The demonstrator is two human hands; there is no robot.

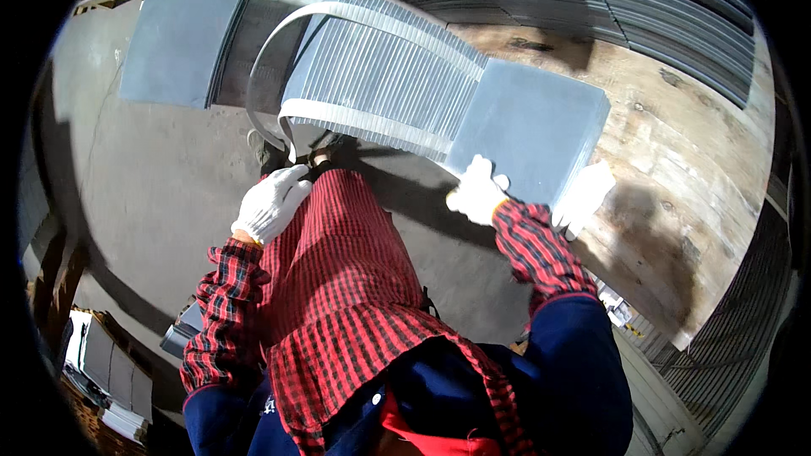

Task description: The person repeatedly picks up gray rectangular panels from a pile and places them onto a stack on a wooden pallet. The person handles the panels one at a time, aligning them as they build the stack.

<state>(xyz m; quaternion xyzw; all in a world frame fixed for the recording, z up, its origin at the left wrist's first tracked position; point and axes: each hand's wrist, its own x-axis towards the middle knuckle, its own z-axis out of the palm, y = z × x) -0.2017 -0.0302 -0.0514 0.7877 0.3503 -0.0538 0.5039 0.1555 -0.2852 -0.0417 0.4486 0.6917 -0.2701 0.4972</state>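
Note:
In a white knit glove, my left hand (273,203) hangs over the front of my red checked apron (329,262), fingers stretched out and holding nothing. My right hand (479,192), gloved too, touches the near edge of a flat grey sheet (528,127). Its thumb and a finger are apart; the other fingers are partly curled. Left of that sheet, a fanned row of thin grey sheets (376,72) leans along the bench. Two pale strips (372,118) run across the row, and their far-left ends curve loosely off it. A white glove (585,198) lies beside the flat sheet's right edge.
A stack of grey sheets (182,46) stands at the far left. Long stacked grey panels (676,8) line the back right. The worn wooden tabletop (650,177) extends to the right. Flat panels (110,367) are piled at the lower left.

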